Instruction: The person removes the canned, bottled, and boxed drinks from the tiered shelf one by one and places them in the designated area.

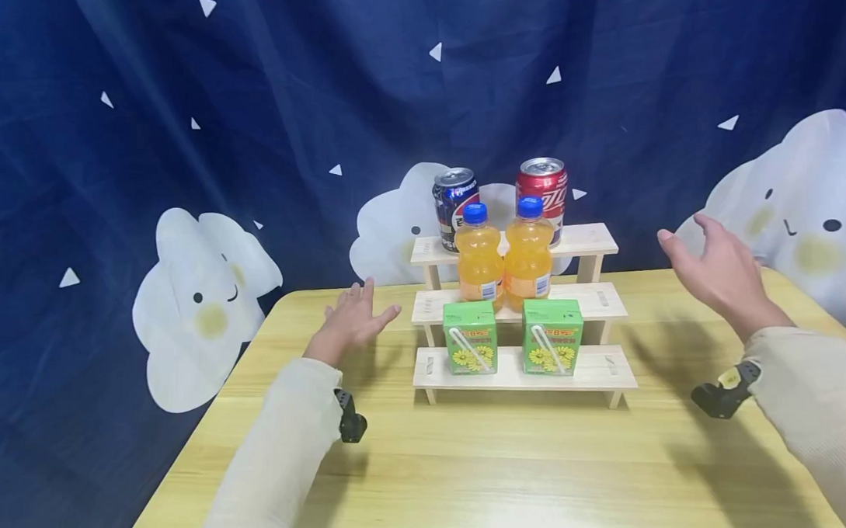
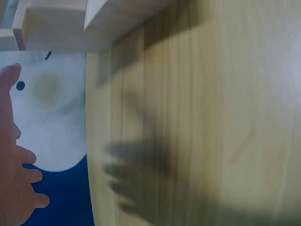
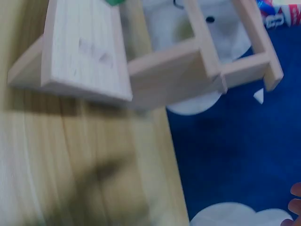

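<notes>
The wooden rack (image 1: 509, 369) is set between twelve and one o'clock on the surface (image 1: 500, 461). The left hand (image 1: 351, 322) at its nine and right hand (image 1: 724, 268) at its three are held empty, fingers extended; any contact should be kept gentle, lest the bottles (image 1: 479, 254) be toppled.

Behind the pale wood-grain table (image 1: 500, 461), a navy fabric backdrop (image 1: 297, 73) is hanging; cartoon clouds (image 1: 175, 341) are flanking the table, and light is glaring off its near side.
</notes>
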{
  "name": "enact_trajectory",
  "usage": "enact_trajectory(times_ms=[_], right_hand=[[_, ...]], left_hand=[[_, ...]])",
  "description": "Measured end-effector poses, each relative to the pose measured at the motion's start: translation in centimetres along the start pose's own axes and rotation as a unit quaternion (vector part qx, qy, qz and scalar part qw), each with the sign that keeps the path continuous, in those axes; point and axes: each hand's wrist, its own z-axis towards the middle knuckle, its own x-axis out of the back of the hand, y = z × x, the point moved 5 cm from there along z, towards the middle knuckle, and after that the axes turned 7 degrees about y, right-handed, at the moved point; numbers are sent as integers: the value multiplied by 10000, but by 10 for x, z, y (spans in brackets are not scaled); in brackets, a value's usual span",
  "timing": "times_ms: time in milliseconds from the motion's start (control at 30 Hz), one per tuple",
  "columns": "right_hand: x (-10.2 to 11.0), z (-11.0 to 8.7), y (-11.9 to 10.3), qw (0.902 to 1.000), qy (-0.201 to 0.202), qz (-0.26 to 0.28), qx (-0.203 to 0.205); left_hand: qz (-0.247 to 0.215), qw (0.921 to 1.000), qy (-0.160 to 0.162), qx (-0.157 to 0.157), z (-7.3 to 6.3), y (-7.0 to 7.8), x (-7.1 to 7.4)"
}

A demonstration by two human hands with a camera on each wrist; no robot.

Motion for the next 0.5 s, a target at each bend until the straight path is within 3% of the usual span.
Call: enact_trajectory(times_ms=[200,367,500], right_hand=[[0,-2,-17,9988,3,484,-72],[-1,-3,-30,9970,188,747,-105],[0,-3,-42,9959,249,864,-79]], left_hand=[[-430,9987,80,-264,-6,7,-10],[-964,9952,81,-144,-13,8,-18],[-1610,9869,119,33,-20,9,-25]])
